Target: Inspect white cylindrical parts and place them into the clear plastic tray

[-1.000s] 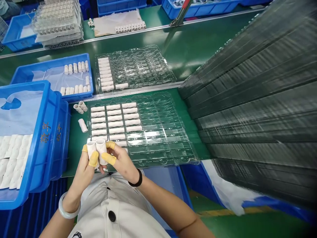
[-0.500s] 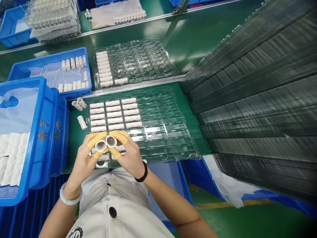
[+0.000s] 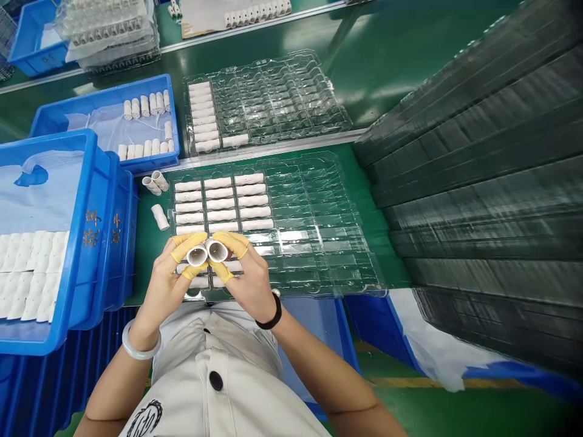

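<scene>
Ahead and left of your fingers [image 3: 189, 244], one loose tube [image 3: 160, 217] lies on the counter [image 3: 146, 252], with a pair of tubes [image 3: 152, 185] just beyond. A dark panel [image 3: 478, 212] rises well to their right. Your left hand [image 3: 166, 279] closes yellow-capped fingers round the left tube [image 3: 197, 255]; your right hand [image 3: 250, 282] grips the right tube [image 3: 217, 250] likewise, side by side, open ends towards you. Beneath them, the near tray [image 3: 319, 224] carries tubes in three columns. Beyond, the far tray [image 3: 273, 97] holds some; left, the blue box [image 3: 157, 161] and crate [image 3: 102, 200] contain more.
</scene>
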{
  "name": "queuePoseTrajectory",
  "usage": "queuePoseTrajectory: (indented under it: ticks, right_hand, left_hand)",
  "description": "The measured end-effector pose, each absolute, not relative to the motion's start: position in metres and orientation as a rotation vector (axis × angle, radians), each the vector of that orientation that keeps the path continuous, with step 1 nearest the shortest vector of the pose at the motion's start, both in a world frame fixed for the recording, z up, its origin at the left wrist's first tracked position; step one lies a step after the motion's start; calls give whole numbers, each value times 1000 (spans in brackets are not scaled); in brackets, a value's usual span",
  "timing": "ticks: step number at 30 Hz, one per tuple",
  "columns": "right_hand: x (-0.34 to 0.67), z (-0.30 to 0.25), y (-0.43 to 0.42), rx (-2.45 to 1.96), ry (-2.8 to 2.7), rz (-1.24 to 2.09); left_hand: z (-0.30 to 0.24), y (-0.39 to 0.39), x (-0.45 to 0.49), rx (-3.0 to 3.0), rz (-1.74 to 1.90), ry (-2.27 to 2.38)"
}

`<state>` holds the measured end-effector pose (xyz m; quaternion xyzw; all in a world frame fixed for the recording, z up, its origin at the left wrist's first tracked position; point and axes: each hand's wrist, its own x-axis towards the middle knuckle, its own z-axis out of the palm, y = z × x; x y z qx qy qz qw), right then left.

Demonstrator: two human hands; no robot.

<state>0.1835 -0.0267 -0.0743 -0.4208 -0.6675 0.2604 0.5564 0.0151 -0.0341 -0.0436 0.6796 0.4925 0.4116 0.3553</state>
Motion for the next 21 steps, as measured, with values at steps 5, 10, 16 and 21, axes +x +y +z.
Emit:
queuePoseTrajectory:
  ticks: [5, 10, 16, 21]
  right_hand:
    - [184, -75, -28, -1037, -1548, 783]
    - [183, -75, -29, -1074, -1570, 758]
    - [180, -76, -29, -1058, -1576, 703]
    - [181, -67, -25, -1075, -1534, 848]
  left_hand:
    - [-42, -34, 15, 1732, 1056, 1317]
    - [-43, -35, 15, 1726, 1071, 1316]
    - [-42, -35, 14, 1734, 1072, 1326]
    - [-40, -35, 13, 1667, 1077, 1339]
